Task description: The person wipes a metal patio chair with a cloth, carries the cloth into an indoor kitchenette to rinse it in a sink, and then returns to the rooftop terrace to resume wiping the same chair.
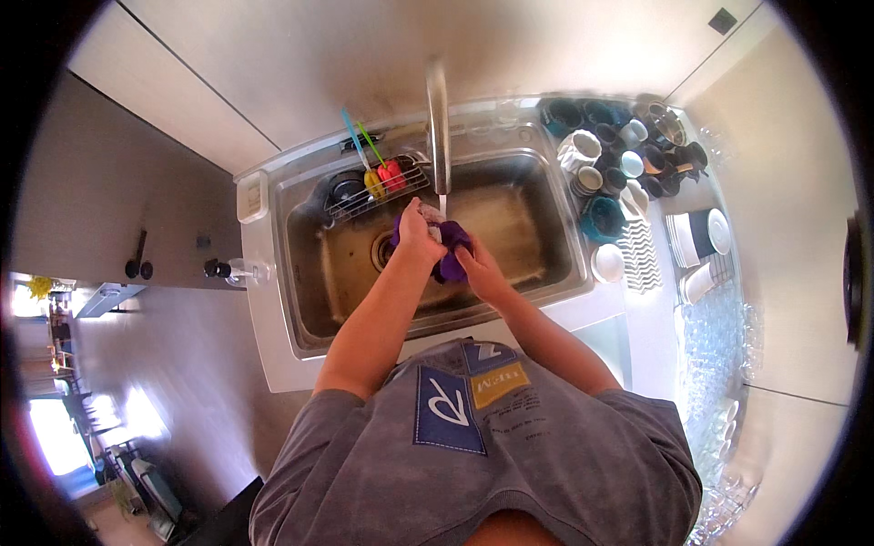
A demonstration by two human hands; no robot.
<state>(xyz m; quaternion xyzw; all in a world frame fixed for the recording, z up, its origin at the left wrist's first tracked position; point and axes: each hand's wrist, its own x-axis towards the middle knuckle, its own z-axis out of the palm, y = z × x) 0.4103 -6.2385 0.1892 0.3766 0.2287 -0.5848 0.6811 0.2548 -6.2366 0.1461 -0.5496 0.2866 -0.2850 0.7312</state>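
A purple cloth [454, 263] is gripped in both my hands above a stainless steel sink [526, 225]. My left hand [418, 232] clasps one side of it, with whitish foam or wet material at the fingers. On the other side, my right hand [481, 269] pinches the cloth between thumb and fingers. Water runs from the metal faucet [439, 130] right beside the left fingers and onto the cloth. The round drain [379, 251] is partly covered by the left hand and cloth.
A wire rack [375, 194] in the sink's back left corner holds brushes with yellow and red heads [391, 176]. Several cups and bowls [602, 218] crowd the right counter, beside a zigzag-patterned cloth [640, 256] and many glasses [713, 362]. A clear pump bottle [239, 271] stands left.
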